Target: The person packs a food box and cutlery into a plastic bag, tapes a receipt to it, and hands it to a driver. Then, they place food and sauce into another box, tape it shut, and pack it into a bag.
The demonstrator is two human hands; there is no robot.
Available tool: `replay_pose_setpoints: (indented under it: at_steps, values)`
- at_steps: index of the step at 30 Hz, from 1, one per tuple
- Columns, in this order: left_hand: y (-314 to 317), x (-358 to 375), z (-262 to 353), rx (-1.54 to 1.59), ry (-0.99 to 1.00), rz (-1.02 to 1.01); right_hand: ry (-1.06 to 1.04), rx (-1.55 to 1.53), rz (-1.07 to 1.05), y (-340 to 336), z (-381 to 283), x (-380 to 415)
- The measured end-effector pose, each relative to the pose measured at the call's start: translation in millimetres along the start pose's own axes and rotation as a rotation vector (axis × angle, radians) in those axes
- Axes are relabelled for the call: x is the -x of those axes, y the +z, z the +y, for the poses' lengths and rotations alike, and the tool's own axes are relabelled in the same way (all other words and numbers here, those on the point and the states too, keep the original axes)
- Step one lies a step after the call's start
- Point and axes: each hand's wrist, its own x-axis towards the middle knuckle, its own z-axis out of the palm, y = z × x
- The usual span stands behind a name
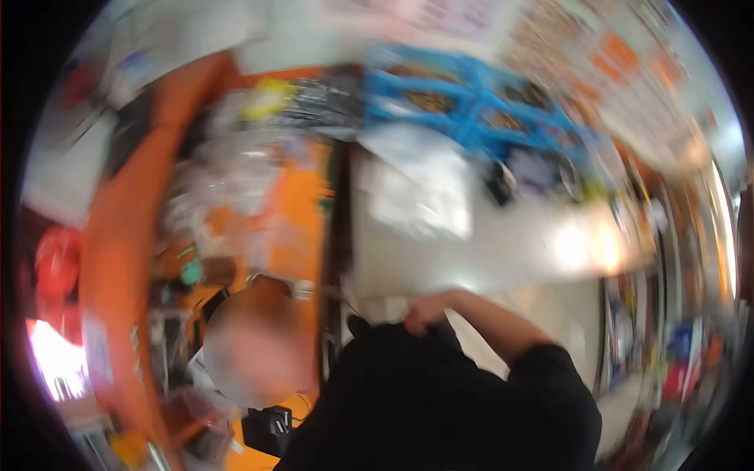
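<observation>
My right hand (426,311) is at the front of my black clothing (424,385), the bare forearm bent in from the right. Its fingers curl down against the dark fabric; I cannot tell what, if anything, is in them. No part of my left hand can be made out. Left of my body, a round smeared patch (259,345) covers part of the orange counter (298,212). A black box-shaped device (267,429) with a cable lies on the counter near me.
Clear plastic bags (236,169) crowd the counter's far part, near a yellow item (267,98) and black wrapping (326,98). Blue bins (420,90) stand ahead. A white bag (420,184) lies on the pale surface before me. Shelves (624,330) line the right side.
</observation>
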Motion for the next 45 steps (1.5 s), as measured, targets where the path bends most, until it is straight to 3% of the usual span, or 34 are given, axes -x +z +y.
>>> replay_pose_setpoints:
  at_steps: [1, 3, 6, 10, 15, 19, 24, 25, 27, 28, 29, 30, 31, 32, 33, 34, 35, 37, 38, 40, 41, 42, 43, 44, 45]
  values:
    - [-8.3, -3.2, 9.0, -0.005, 0.020, -0.011, 0.487, -0.122, 0.128, 7.1, -64.1, 3.9]
    - [-23.5, -10.9, 30.9, -0.080, 0.055, -0.041, 0.526, 0.009, 0.178, 13.3, -73.7, 10.8]
    - [-33.8, -9.4, 71.8, -0.218, 0.101, -0.087, 0.509, -0.179, 0.283, 22.1, -77.3, 39.0]
    - [-7.7, -8.1, 134.1, -0.429, 0.184, -0.177, 0.501, -0.070, 0.297, 32.7, -51.3, 93.5]
    - [67.3, -10.1, 216.6, -0.580, 0.357, -0.268, 0.508, -0.063, 0.283, 47.1, -27.7, 167.7]
    - [163.0, -0.6, 302.8, -0.538, 0.480, -0.345, 0.493, -0.118, 0.268, 59.4, -16.1, 199.4]
    - [241.0, 52.2, 392.0, -0.600, 0.682, -0.474, 0.538, -0.110, 0.317, 87.7, 22.7, 216.9]
    - [254.5, 43.6, 401.7, -0.610, 0.742, -0.548, 0.476, -0.150, 0.470, 96.0, 52.7, 220.0]
    - [273.4, -20.8, 373.8, -0.688, 0.513, -0.772, 0.387, -0.311, 0.804, 114.7, 70.4, 249.5]
    - [278.8, -47.2, 339.6, -0.567, 0.427, -0.842, 0.420, -0.324, 0.886, 130.4, 93.2, 274.1]
    - [281.2, -57.3, 315.5, -0.456, 0.312, -0.903, 0.266, -0.835, 1.117, 158.4, 133.7, 290.9]
    - [283.7, -16.9, 342.4, -0.488, 0.272, -0.941, 0.037, -1.333, 1.302, 186.3, 151.9, 309.5]
    - [294.5, 19.9, 379.8, -0.525, 0.329, -0.971, 0.179, -1.380, 1.481, 209.8, 132.8, 346.7]
    - [306.1, 53.7, 407.9, -0.590, 0.042, -0.977, 0.206, -1.516, 1.589, 246.4, 179.5, 380.8]
    - [313.0, 70.2, 433.5, -0.644, -0.249, -0.946, 0.316, -1.421, 1.748, 289.2, 217.8, 417.5]
    - [320.4, 70.2, 456.1, -0.803, -0.031, -1.115, 0.718, -1.222, 1.732, 330.8, 266.8, 470.3]
    - [332.5, 70.7, 476.8, -0.954, 0.190, -1.269, 0.797, -1.320, 1.956, 360.0, 266.1, 516.9]
    - [372.2, 78.3, 532.4, -1.364, 0.194, -1.195, 0.605, -1.371, 2.476, 418.5, 309.3, 632.8]
    - [402.4, 114.1, 574.1, -1.373, 0.220, -1.174, 0.535, -1.339, 2.634, 439.1, 340.7, 708.2]
    - [487.0, 211.4, 654.5, -1.167, 0.111, -0.960, 0.703, -0.860, 2.876, 445.1, 310.7, 850.6]
    - [537.0, 226.5, 679.9, -1.169, 0.111, -0.942, 0.527, -0.716, 3.149, 429.8, 297.5, 914.3]
    - [595.6, 236.9, 701.6, -0.971, 0.305, -0.941, 0.469, -0.479, 3.232, 428.2, 326.2, 994.7]
    - [644.1, 251.4, 717.2, -0.771, 0.464, -0.919, 0.691, -0.200, 3.194, 423.4, 335.1, 1062.6]
    - [702.9, 274.6, 736.5, -0.701, 0.593, -0.804, 0.585, -0.205, 3.266, 395.1, 307.9, 1107.5]
    - [783.1, 302.9, 755.5, -0.624, 0.736, -0.700, 0.790, 0.074, 3.195, 388.1, 330.2, 1173.0]
